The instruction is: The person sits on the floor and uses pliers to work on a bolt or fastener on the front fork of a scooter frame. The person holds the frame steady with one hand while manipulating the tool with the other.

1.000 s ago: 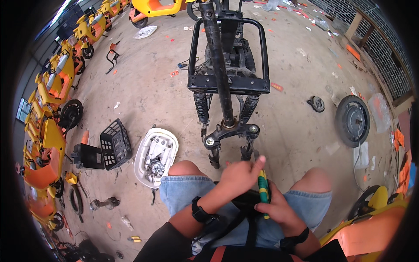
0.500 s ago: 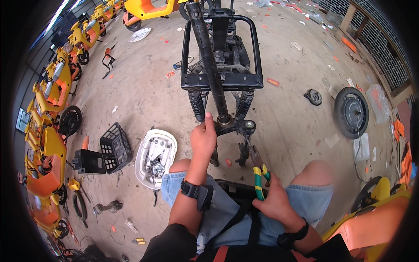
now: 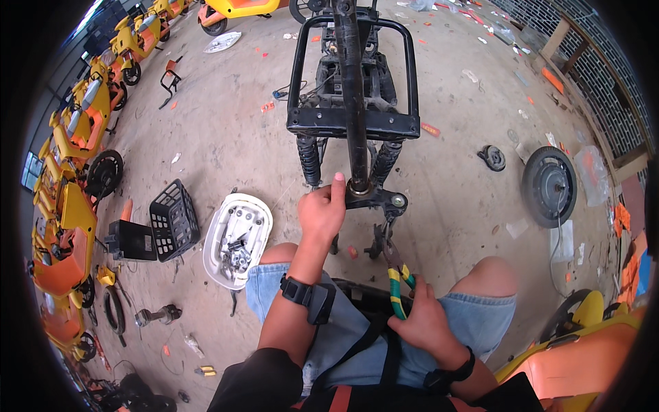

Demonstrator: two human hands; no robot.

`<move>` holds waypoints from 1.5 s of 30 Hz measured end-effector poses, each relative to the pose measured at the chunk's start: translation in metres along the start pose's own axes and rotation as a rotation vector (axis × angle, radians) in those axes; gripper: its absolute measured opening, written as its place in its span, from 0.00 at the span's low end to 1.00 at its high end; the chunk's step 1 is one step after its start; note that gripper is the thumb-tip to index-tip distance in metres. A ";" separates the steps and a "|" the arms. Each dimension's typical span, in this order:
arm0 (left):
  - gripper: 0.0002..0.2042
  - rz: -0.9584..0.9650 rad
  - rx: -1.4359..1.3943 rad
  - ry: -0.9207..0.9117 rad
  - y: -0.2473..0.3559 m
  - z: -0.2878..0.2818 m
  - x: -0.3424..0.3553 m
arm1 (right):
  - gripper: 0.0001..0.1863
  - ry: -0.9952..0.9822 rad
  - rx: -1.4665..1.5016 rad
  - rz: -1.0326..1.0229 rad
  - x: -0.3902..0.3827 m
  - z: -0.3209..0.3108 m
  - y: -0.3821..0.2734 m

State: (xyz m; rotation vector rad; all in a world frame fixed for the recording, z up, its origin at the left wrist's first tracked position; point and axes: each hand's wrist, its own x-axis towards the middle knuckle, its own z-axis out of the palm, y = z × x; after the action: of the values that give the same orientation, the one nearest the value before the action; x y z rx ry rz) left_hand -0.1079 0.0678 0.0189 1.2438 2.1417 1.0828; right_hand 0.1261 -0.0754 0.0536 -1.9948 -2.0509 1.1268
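Observation:
A black scooter front fork stands upright before me, its long steering tube (image 3: 353, 117) rising from a fork clamp (image 3: 374, 200). My left hand (image 3: 320, 214) is wrapped round the clamp's left end, thumb pointing up; its fingertips are hidden behind. Held in my right hand (image 3: 427, 328) is a pair of pliers (image 3: 395, 292) with green and yellow handles. Their jaws reach up to the fork below the clamp's right end; what they grip there is too small to tell. Behind the tube is a black frame (image 3: 347, 123) with two coil shock absorbers (image 3: 309, 159).
At left, a white tray (image 3: 214, 264) holds loose metal parts, beside a black basket (image 3: 175, 220). A wheel (image 3: 551, 185) lies at right with a cable. Yellow-orange scooters (image 3: 65, 261) line the left side; an orange and yellow body (image 3: 570, 364) stands at lower right.
The steering tube's top has swung right, so the tube stands straighter. The pliers and my right hand have shifted slightly left. Both hands keep their grip.

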 end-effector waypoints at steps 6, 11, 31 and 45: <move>0.30 -0.041 -0.018 -0.025 -0.001 0.008 0.008 | 0.50 0.019 0.078 -0.012 0.002 -0.002 -0.006; 0.30 -0.046 -0.013 -0.068 0.002 0.004 0.010 | 0.49 -0.046 0.166 -0.046 0.006 -0.002 0.004; 0.11 -0.208 -0.686 -0.291 0.004 0.031 -0.081 | 0.51 -0.286 0.585 -0.029 -0.006 -0.017 -0.004; 0.16 -0.510 -1.566 -1.191 0.011 0.009 -0.059 | 0.48 -0.637 1.324 -0.010 -0.014 -0.029 0.000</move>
State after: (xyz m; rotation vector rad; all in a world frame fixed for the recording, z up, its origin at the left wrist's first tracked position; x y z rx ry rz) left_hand -0.0666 0.0235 0.0217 0.2580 0.2894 0.9228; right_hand 0.1430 -0.0753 0.0811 -0.9696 -0.7891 2.3807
